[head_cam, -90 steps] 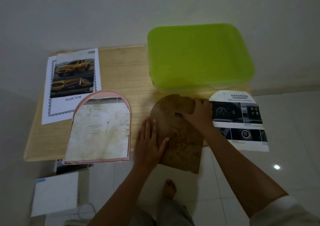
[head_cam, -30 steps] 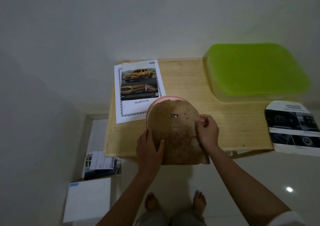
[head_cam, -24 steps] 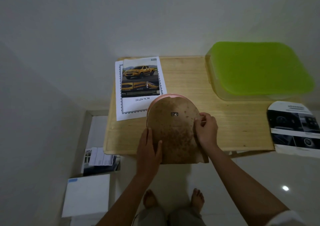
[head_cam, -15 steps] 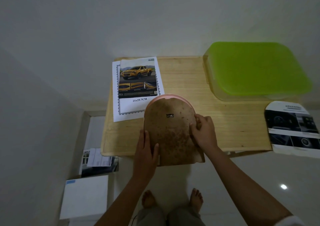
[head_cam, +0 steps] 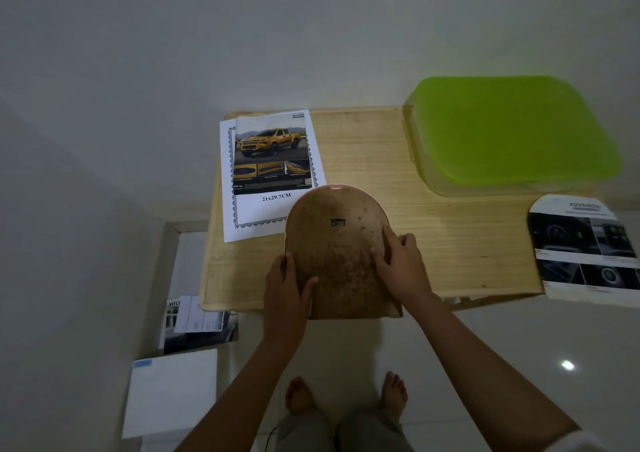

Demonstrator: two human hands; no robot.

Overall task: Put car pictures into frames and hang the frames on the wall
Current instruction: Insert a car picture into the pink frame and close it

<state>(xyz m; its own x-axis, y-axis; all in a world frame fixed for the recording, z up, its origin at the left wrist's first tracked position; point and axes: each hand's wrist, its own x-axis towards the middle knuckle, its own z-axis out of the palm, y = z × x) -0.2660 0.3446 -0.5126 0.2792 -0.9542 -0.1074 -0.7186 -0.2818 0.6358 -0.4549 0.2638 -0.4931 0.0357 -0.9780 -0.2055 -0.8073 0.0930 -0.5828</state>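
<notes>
Both arms reach forward into the middle of the frame, forearms bare, a pale cuff just showing at the lower right corner. My left hand [head_cam: 284, 289] lies flat on the lower left edge of the backing board [head_cam: 336, 244]. Its fingers are straight and together, the thumb is spread out across the brown surface, and it grips nothing. My right hand [head_cam: 401, 268] sits on the board's right edge with the fingers bent at the knuckles. The forefinger runs up along the rim and the thumb rests on the board. I cannot tell whether those tips only press down or nip the edge.

The board is arch-shaped, round at the top and straight at the bottom, a matte, mottled brown with darker speckles. A small metal hanger [head_cam: 338, 223] is fixed near its top. A thin pink frame [head_cam: 337, 186] peeks out around the arch beneath it. The bottom of the board overhangs the near edge of the wooden table [head_cam: 450, 244], which is pale with a straight grain.

Above and left of the board, the yellow truck picture [head_cam: 272, 154] lies glossy on a white bordered sheet [head_cam: 249, 216], whose corner the board covers. In the upper right stands a clear plastic box with a smooth lime-green lid [head_cam: 512, 129]. At the right edge, an arch-cut dashboard picture [head_cam: 585, 251] overhangs the table.
</notes>
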